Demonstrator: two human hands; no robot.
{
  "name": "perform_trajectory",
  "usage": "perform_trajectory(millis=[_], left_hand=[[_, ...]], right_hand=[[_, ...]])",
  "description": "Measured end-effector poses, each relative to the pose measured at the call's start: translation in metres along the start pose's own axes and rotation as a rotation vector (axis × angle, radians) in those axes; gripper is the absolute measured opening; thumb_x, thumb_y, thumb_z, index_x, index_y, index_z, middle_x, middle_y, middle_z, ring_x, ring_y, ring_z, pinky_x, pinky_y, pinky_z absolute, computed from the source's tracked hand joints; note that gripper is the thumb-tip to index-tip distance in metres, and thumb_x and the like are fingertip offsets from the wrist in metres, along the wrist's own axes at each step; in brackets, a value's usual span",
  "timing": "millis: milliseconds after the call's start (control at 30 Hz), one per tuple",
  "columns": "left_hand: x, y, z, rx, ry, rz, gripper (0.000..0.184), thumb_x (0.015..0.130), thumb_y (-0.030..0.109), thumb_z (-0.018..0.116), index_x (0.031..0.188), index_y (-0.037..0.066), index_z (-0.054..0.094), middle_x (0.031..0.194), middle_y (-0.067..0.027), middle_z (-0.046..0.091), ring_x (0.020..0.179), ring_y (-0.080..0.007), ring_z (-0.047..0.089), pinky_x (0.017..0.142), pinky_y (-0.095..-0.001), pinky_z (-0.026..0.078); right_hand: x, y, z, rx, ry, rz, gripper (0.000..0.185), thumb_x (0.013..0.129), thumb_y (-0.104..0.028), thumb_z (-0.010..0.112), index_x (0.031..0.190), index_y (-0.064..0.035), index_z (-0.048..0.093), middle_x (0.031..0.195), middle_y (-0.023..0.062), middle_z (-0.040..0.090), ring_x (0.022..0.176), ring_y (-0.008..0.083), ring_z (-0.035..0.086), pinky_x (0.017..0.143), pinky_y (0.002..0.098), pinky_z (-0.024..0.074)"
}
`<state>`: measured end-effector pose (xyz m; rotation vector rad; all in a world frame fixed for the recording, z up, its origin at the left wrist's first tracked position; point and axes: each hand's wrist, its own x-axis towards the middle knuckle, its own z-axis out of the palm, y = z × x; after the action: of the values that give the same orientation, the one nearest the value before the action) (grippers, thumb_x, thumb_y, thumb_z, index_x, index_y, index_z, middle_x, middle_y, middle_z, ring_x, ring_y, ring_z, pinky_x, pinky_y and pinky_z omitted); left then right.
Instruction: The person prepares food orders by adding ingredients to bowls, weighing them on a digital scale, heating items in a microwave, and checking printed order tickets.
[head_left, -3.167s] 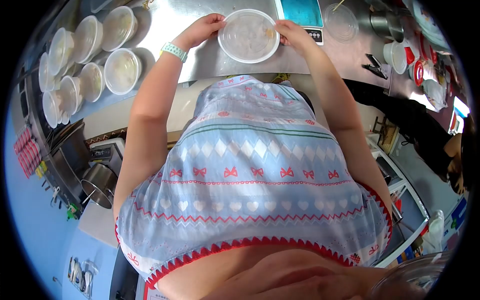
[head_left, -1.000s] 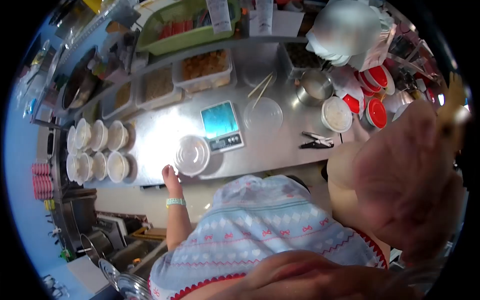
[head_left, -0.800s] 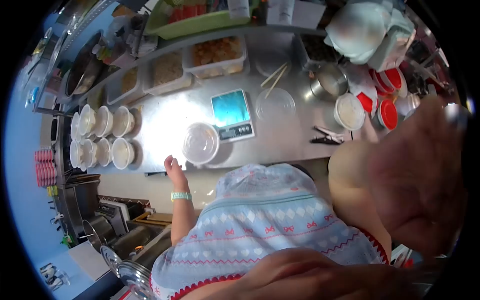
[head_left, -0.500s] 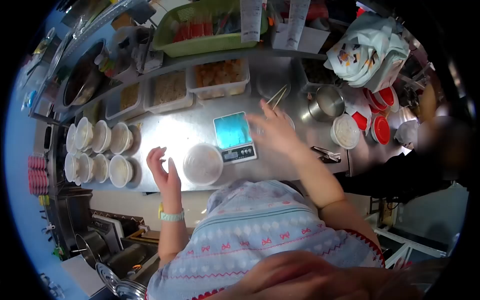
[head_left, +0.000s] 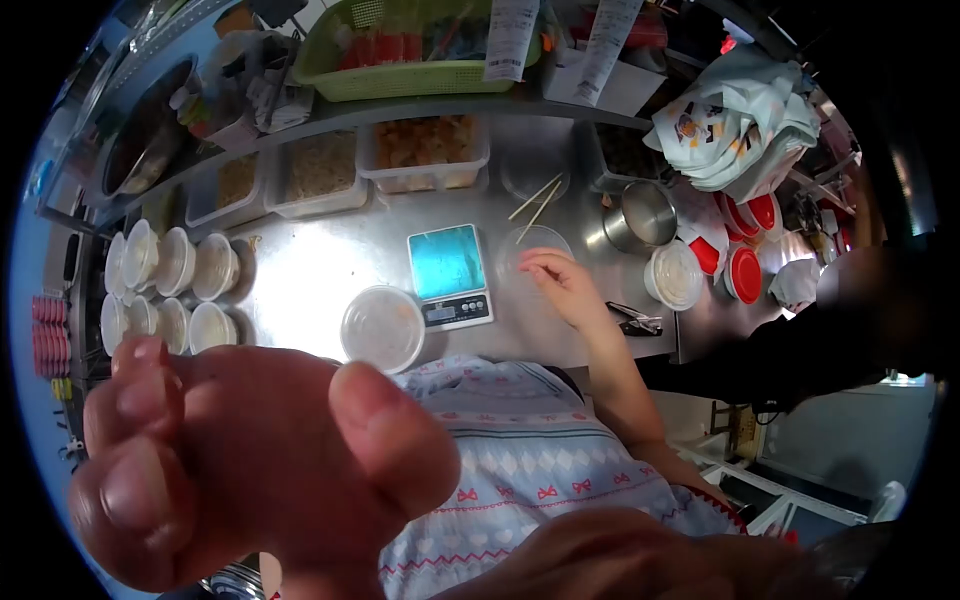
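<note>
Green basket (head_left: pixel 400 84) on shelf (head_left: pixel 345 114); printed slips (head_left: pixel 511 40) hanging nearby; plastic bags (head_left: pixel 735 125) farther right.

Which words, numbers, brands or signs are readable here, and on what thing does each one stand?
No text can be read with certainty.
Hanging paper slips: printing too small.
Kitchen scale: panel markings too small.
Plastic bags: printed marks, no legible words.

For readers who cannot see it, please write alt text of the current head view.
A person's left hand fills the lower-left foreground; the right hand is over a steel counter, near chopsticks. A digital scale and a round translucent container sit on it, with pale bowls grouped at left.
</note>
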<state>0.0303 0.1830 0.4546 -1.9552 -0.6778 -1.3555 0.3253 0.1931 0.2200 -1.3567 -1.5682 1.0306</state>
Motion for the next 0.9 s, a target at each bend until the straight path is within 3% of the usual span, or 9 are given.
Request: perform_trajectory(millis=[167, 233, 267, 333, 400, 533, 567, 767, 900], left_hand=[[-0.016, 0.02, 0.025, -0.414, -0.172, -0.408, 0.049, 0.07, 0.003, 0.075, 0.111, 0.025, 0.06, 0.089, -0.0002, 0.056, 0.087, -0.0224, 0.056, 0.094, -0.0454, 0.04], [-0.035, 0.026, 0.061, -0.536, -0.46, -0.465, 0.025, 0.073, 0.005, 0.074, 0.097, 0.013, 0.07, 0.075, 0.0029, 0.064, 0.082, -0.0195, 0.059, 0.104, -0.0436, 0.031], [-0.057, 0.031, 0.074, -0.568, -0.616, -0.473, 0.035, 0.078, 0.001, 0.067, 0.112, 0.009, 0.066, 0.104, -0.0055, 0.068, 0.094, -0.0224, 0.059, 0.109, -0.0495, 0.025], [-0.089, 0.055, 0.083, -0.535, -0.867, -0.692, 0.061, 0.083, 0.02, 0.069, 0.139, 0.01, 0.046, 0.148, -0.0149, 0.036, 0.139, -0.0417, 0.024, 0.112, -0.0547, 0.015], [-0.117, 0.068, 0.086, -0.689, -0.988, -0.73, 0.067, 0.083, 0.027, 0.07, 0.142, 0.013, 0.041, 0.155, -0.016, 0.022, 0.14, -0.0479, 0.015, 0.11, -0.0601, 0.014], [-0.128, 0.09, 0.089, -0.734, -1.052, -0.591, 0.049, 0.08, 0.026, 0.072, 0.126, 0.018, 0.059, 0.142, -0.0102, 0.043, 0.135, -0.0404, 0.03, 0.106, -0.0695, 0.013], [-0.126, 0.096, 0.092, -0.747, -0.975, -0.608, 0.034, 0.076, 0.025, 0.075, 0.108, 0.016, 0.068, 0.123, -0.0037, 0.058, 0.125, -0.0309, 0.045, 0.108, -0.0676, 0.013], [-0.135, 0.104, 0.097, -0.681, -0.87, -0.624, 0.015, 0.069, 0.023, 0.078, 0.081, 0.017, 0.072, 0.082, 0.006, 0.067, 0.099, -0.0164, 0.058, 0.111, -0.0626, 0.01], [-0.141, 0.109, 0.098, -0.67, -0.838, -0.633, 0.012, 0.068, 0.021, 0.079, 0.077, 0.018, 0.072, 0.078, 0.0061, 0.066, 0.093, -0.0149, 0.059, 0.111, -0.0575, 0.016]], right_hand=[[-0.008, 0.002, -0.015, 0.486, 0.002, 0.106, 0.025, 0.096, -0.019, 0.052, 0.116, -0.0063, 0.062, 0.125, 0.0104, 0.058, 0.11, 0.0206, 0.057, 0.095, 0.0332, 0.0434], [-0.011, -0.011, -0.008, 0.764, -0.001, 0.162, 0.033, 0.098, -0.023, 0.05, 0.127, -0.0092, 0.057, 0.131, 0.0101, 0.055, 0.111, 0.0203, 0.056, 0.096, 0.0326, 0.042], [-0.011, -0.015, -0.004, 0.825, -0.051, 0.17, 0.044, 0.099, -0.031, 0.048, 0.138, -0.0126, 0.042, 0.139, 0.0095, 0.048, 0.115, 0.0203, 0.053, 0.098, 0.0326, 0.0402], [-0.013, -0.018, 0.003, 0.886, -0.101, 0.175, 0.059, 0.099, -0.04, 0.046, 0.15, -0.016, 0.026, 0.146, 0.0089, 0.04, 0.119, 0.0203, 0.05, 0.1, 0.0327, 0.0384], [-0.015, -0.017, 0.007, 1.193, -0.351, 0.037, 0.079, 0.096, -0.053, 0.043, 0.153, -0.021, -0.002, 0.153, 0.0059, 0.026, 0.127, 0.0202, 0.042, 0.103, 0.0339, 0.0358], [-0.029, -0.027, 0.021, 1.127, -0.547, 0.1, 0.083, 0.094, -0.061, 0.038, 0.152, -0.024, -0.01, 0.154, 0.0049, 0.02, 0.129, 0.0193, 0.038, 0.104, 0.0373, 0.0355], [-0.03, -0.031, 0.026, 1.115, -0.578, 0.074, 0.082, 0.094, -0.061, 0.037, 0.152, -0.025, -0.009, 0.153, 0.0048, 0.02, 0.127, 0.0186, 0.04, 0.104, 0.0384, 0.0355], [-0.037, -0.033, 0.029, 1.142, -0.632, 0.052, 0.078, 0.096, -0.059, 0.035, 0.152, -0.0272, -0.009, 0.153, 0.0058, 0.02, 0.129, 0.019, 0.039, 0.107, 0.0425, 0.0341], [-0.044, -0.035, 0.029, 1.205, -0.59, 0.137, 0.076, 0.097, -0.057, 0.037, 0.151, -0.0296, -0.009, 0.153, 0.0062, 0.021, 0.132, 0.02, 0.038, 0.108, 0.0439, 0.033]])
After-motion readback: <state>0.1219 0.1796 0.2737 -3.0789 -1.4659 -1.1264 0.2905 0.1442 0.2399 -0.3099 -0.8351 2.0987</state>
